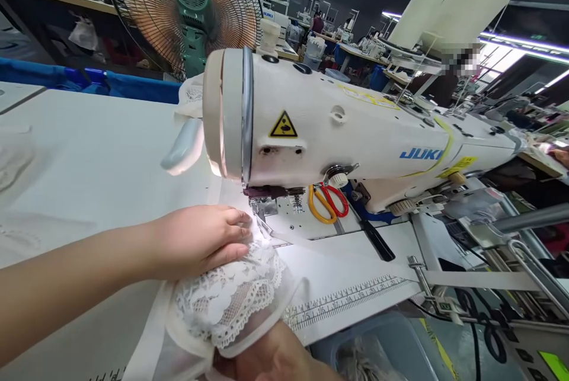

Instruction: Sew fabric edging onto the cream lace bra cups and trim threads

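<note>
A white lace garment piece [226,304] with sheer edges and pale binding lies bunched in front of the sewing machine's presser foot [265,208]. My left hand [213,242] rests on the lace from the left, fingers stretched out, fingertips close to the lit needle area. Below it, my right hand [275,351] comes in from the bottom edge, partly under the garment. The lace covers its fingers, so their grip does not show. Above both hands is the white sewing machine head [311,114], and a narrow binding strip [480,279] runs at the right.
Scissors with red and yellow handles [328,203] and a black-handled tool [377,240] lie right of the needle. A ruler strip [347,301] marks the table's front edge, above a plastic bin [382,345]. A large fan [189,7] stands behind.
</note>
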{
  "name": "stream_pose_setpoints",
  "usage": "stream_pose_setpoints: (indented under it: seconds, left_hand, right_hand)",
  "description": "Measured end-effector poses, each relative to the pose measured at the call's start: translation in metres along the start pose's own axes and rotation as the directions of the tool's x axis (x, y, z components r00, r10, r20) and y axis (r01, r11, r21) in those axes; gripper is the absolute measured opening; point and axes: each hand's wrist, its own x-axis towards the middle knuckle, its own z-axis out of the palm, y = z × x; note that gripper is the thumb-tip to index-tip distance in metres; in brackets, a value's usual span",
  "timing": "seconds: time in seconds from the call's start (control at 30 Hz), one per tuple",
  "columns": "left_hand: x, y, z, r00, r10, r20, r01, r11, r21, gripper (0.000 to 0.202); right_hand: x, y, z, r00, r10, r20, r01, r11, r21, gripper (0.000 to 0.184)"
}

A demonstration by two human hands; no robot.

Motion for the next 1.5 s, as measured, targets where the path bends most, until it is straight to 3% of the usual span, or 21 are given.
stream_pose_setpoints:
  seconds: [0.17, 0.27, 0.63, 0.93, 1.1, 1.27, 1.37, 1.5]
  left_hand:
    - [0.003, -0.002, -0.005, 1.000, -0.004, 0.005, 0.004, 0.999, -0.032, 0.040]
    - [0.004, -0.003, -0.007, 1.000, -0.018, 0.024, 0.019, 0.999, -0.040, 0.040]
    - [0.003, 0.009, 0.003, 0.996, -0.085, -0.001, 0.085, 0.991, 0.103, 0.052]
    - [0.014, 0.013, -0.006, 0.989, -0.095, 0.115, 0.048, 0.933, 0.356, 0.045]
    - [0.020, 0.017, -0.010, 0.974, -0.176, 0.143, 0.091, 0.882, 0.463, 0.045]
    - [0.024, 0.020, -0.009, 0.948, -0.252, 0.191, 0.122, 0.849, 0.513, 0.050]
    - [0.021, 0.017, -0.003, 0.943, -0.256, 0.215, 0.108, 0.842, 0.528, 0.056]
    - [0.010, 0.008, 0.004, 0.956, -0.216, 0.197, 0.099, 0.872, 0.479, 0.051]
  right_hand:
    - [0.004, -0.001, -0.007, 0.992, -0.108, 0.062, 0.109, 0.994, -0.015, 0.082]
    - [0.006, 0.000, -0.012, 0.993, -0.095, 0.066, 0.099, 0.993, -0.061, 0.085]
    - [0.026, -0.013, 0.011, 0.969, -0.165, 0.184, 0.144, 0.982, 0.123, 0.073]
    - [0.030, 0.003, 0.013, 0.988, -0.133, 0.078, 0.113, 0.970, 0.214, 0.050]
    - [0.032, -0.001, 0.017, 0.989, -0.146, 0.023, 0.134, 0.949, 0.287, 0.045]
    - [0.032, -0.012, 0.017, 0.982, -0.190, -0.015, 0.189, 0.954, 0.233, 0.048]
    - [0.030, -0.014, 0.015, 0.989, -0.145, 0.003, 0.142, 0.976, 0.165, 0.054]
    - [0.026, -0.011, 0.010, 0.996, -0.089, -0.020, 0.087, 0.992, -0.091, 0.064]
